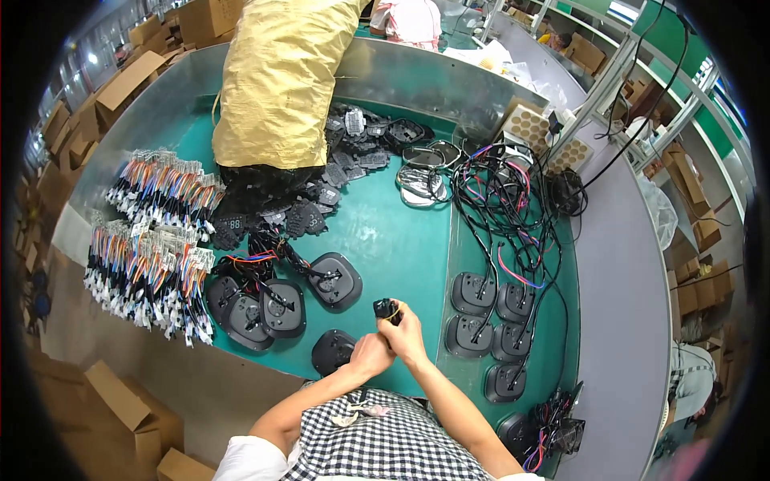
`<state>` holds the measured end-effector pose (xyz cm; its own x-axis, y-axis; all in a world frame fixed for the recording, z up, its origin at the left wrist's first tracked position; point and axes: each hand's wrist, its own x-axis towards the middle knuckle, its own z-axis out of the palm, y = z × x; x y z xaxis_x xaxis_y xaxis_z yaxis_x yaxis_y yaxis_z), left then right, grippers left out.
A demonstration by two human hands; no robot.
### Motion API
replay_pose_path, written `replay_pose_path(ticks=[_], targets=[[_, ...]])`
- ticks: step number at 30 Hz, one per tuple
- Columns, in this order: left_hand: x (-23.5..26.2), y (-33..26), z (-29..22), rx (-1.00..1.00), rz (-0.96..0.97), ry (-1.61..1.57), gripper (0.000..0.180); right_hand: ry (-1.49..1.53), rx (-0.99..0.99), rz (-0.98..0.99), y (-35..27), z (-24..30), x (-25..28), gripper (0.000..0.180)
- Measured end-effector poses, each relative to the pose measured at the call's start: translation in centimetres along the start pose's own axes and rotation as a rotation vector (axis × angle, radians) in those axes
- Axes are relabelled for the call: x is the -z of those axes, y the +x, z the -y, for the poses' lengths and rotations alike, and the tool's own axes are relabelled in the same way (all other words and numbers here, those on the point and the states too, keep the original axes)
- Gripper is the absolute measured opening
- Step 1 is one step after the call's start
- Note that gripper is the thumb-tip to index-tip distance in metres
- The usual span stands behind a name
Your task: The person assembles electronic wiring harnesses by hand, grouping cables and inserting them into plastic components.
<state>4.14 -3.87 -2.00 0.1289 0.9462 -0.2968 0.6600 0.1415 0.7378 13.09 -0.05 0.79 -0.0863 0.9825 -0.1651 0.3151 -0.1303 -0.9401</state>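
Note:
My right hand (406,332) is closed round a small black bundle (383,308) with a thin yellow band across it; its exact kind is hard to make out. Right below and touching it, my left hand (372,355) is closed, and whatever it holds is hidden. Beside my left wrist lies a rounded black housing (333,350) on the green tabletop (393,256). Another black housing (335,282) with a cable rests farther off to the left, next to further dark housings (282,309) with cables on top.
At the left edge, wire harnesses (152,264) lie in two rows. A yellow woven sack (277,88) stands over dark plastic parts (305,216). Several cabled housings (473,293) and a tangle of black cables (505,192) fill the right side. A metal rim (409,68) borders the table.

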Motion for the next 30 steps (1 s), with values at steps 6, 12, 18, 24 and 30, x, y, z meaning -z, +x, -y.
replay_pose_path(ticks=[6, 12, 18, 24, 30], targets=[[2.1, -0.4, 4.5, -0.213, 0.308, -0.416, 0.059, 0.055, -0.055, -0.062, -0.5, -1.3, 0.2, 0.044], [6.4, -0.9, -3.6, -0.368, -0.387, 0.037, 0.013, -0.257, 0.142, -0.037, -1.1, -1.5, -0.4, 0.068], [5.1, -0.1, -3.6, -0.278, -0.383, 0.331, 0.013, -0.357, 0.275, -0.032, -1.4, -3.1, -1.2, 0.069], [3.9, 0.2, -2.0, -0.294, -0.428, 0.369, 0.009, -0.489, 0.361, -0.083, -1.7, -3.1, -1.5, 0.057], [3.3, 0.1, -0.5, -0.178, -0.578, -0.028, 0.008, -0.273, 0.379, -0.071, -2.8, -3.0, -0.7, 0.044]])
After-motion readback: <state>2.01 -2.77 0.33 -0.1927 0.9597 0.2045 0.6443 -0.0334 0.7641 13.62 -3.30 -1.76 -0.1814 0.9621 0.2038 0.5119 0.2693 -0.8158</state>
